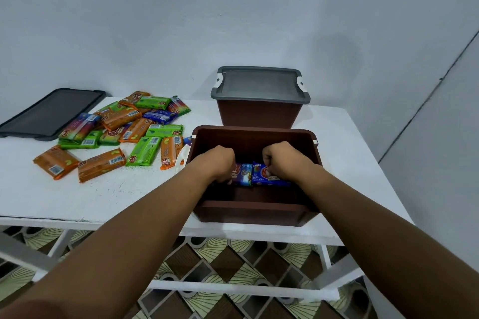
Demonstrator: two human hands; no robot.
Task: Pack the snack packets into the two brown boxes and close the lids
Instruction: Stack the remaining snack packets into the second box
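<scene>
Now both hands, L (220, 163) & R (281, 160), closed on 2 blue packets (255, 175) inside open brown box (254, 211).

White table (350, 142): boxes (255, 212), packets (145, 134), lid (49, 114).

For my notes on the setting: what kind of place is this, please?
Probably a room in a home, not a shop or warehouse: a plain painted wall, a small white table and a patterned floor covering.
</scene>
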